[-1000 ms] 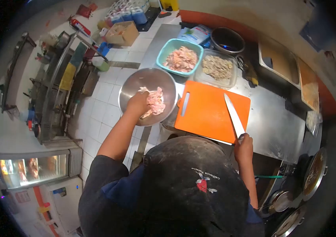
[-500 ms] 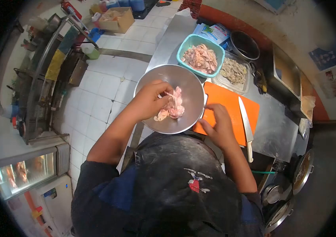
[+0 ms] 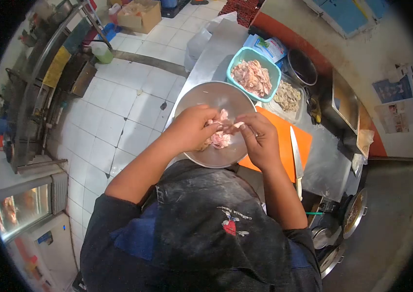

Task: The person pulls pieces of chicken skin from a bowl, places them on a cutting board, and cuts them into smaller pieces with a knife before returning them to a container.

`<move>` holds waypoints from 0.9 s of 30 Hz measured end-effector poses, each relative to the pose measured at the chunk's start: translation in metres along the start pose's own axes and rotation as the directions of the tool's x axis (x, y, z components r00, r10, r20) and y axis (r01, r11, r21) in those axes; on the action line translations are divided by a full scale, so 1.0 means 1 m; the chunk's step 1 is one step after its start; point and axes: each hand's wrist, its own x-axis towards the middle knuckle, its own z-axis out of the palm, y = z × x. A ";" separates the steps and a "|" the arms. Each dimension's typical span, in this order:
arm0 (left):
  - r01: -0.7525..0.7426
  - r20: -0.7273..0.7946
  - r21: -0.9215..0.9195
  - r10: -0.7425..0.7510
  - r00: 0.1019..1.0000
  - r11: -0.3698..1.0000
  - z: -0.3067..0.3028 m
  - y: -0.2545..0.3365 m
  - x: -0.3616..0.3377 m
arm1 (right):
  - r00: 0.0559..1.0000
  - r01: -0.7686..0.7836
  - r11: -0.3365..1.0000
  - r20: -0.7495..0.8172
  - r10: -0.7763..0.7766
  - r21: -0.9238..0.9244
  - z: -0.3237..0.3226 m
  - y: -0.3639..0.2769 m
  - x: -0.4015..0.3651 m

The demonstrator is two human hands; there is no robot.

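Observation:
A large metal bowl (image 3: 207, 91) sits in front of my body with pale pink raw meat (image 3: 220, 141) in it. Over the bowl, my left hand (image 3: 193, 128) is closed on a piece of this raw meat. My right hand (image 3: 259, 137) pinches the same piece (image 3: 236, 126) from the other side, thumb against fingers. To the right of the bowl lies an orange cutting board (image 3: 286, 138), with a knife (image 3: 296, 153) across its right side, blade pointing away from me.
Behind the bowl stands a turquoise tub (image 3: 230, 71) heaped with raw meat. Beside it are a clear tray of greyish strips (image 3: 288, 96), a dark round pan (image 3: 302, 68) and a blue-white packet (image 3: 267, 47). Pans (image 3: 355, 214) stand at lower right.
My right hand has moved left from beside the board to over the bowl and now grips the meat with my left hand. The view has shifted slightly.

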 end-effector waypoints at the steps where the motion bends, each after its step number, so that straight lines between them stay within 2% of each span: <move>1: -0.001 -0.006 -0.007 0.001 1.000 1.000 0.004 -0.008 -0.001 | 0.999 -0.014 1.000 0.046 0.014 -0.011 -0.005 -0.003 0.002; 3: -0.088 -0.106 -0.027 0.085 0.991 0.996 0.010 -0.019 -0.003 | 0.995 -0.025 0.999 0.093 0.028 -0.026 -0.006 -0.005 0.006; 4: -0.090 -0.107 -0.031 0.086 0.990 0.995 0.011 -0.022 -0.002 | 0.990 -0.073 0.997 0.120 0.075 -0.023 -0.003 -0.005 0.005; 6: -0.209 -0.196 0.109 0.227 0.954 0.972 0.010 -0.023 0.000 | 0.981 -0.122 0.992 0.146 0.124 -0.026 0.002 -0.001 0.003; 7: -0.210 -0.198 0.106 0.228 0.953 0.972 0.007 -0.022 0.002 | 0.973 -0.202 0.978 0.129 0.194 0.050 0.006 0.002 0.002; 8: -0.060 -0.102 -0.042 0.055 0.993 0.997 0.004 -0.020 0.004 | 0.958 -0.277 0.952 0.119 0.263 0.128 0.008 0.005 0.002; 9: 0.107 0.019 -0.170 -0.106 0.994 0.980 0.002 -0.017 0.006 | 0.958 -0.277 0.953 0.120 0.262 0.125 0.008 0.007 0.003; 10: 0.107 0.018 -0.171 -0.105 0.994 0.979 0.002 -0.016 0.006 | 0.951 -0.294 0.951 0.130 0.281 0.092 0.005 0.009 0.004; 12: 0.187 0.010 -0.340 -0.195 0.981 0.922 0.002 -0.014 0.009 | 0.944 -0.311 0.949 0.134 0.302 0.056 0.003 0.016 0.004; 13: 0.185 0.012 -0.341 -0.192 0.981 0.922 0.005 -0.018 0.010 | 0.958 -0.221 0.972 0.168 0.231 -0.077 0.003 0.023 0.002; 14: 0.166 0.007 -0.488 -0.187 0.982 0.857 0.011 -0.027 0.010 | 0.963 -0.122 0.971 0.212 0.166 -0.205 0.002 0.026 0.000; 15: 0.144 0.002 -0.621 -0.183 0.983 0.770 0.015 -0.031 0.011 | 0.963 -0.125 0.971 0.209 0.168 -0.206 0.005 0.021 0.000; 16: 0.144 0.003 -0.622 -0.182 0.983 0.770 0.012 -0.024 0.012 | 0.987 -0.077 0.992 0.132 0.090 -0.098 0.011 0.011 0.001; 17: 0.179 0.072 -0.697 -0.182 0.981 0.694 0.008 -0.015 0.013 | 0.999 -0.017 1.000 0.047 0.017 0.008 0.018 0.004 0.002; 18: 0.218 0.139 -0.762 -0.174 0.975 0.610 0.005 -0.008 0.013 | 0.999 -0.018 1.000 0.047 0.018 0.007 0.023 0.001 0.002; 19: 0.219 0.141 -0.762 -0.175 0.974 0.609 0.004 -0.005 0.011 | 0.995 -0.104 0.983 0.018 0.103 0.153 0.029 -0.001 0.001; 20: 0.205 0.174 -0.733 -0.113 0.978 0.649 0.003 -0.003 0.009 | 0.982 -0.182 0.937 0.000 0.191 0.299 0.031 -0.002 0.000; 21: 0.187 0.210 -0.703 -0.051 0.976 0.687 0.002 0.000 0.009 | 0.981 -0.184 0.936 -0.002 0.194 0.301 0.029 0.002 -0.002; 23: 0.191 0.206 -0.669 -0.068 0.976 0.718 -0.006 0.006 0.006 | 0.922 -0.383 0.762 0.165 0.351 0.523 0.018 0.016 -0.007; 25: 0.195 0.198 -0.636 -0.087 0.976 0.746 -0.008 0.003 0.003 | 0.919 -0.389 0.754 0.164 0.359 0.529 0.009 0.015 -0.011; 27: 0.186 0.171 -0.675 -0.094 0.981 0.714 -0.005 -0.005 0.001 | 0.915 -0.397 0.745 0.166 0.368 0.535 0.001 0.021 -0.019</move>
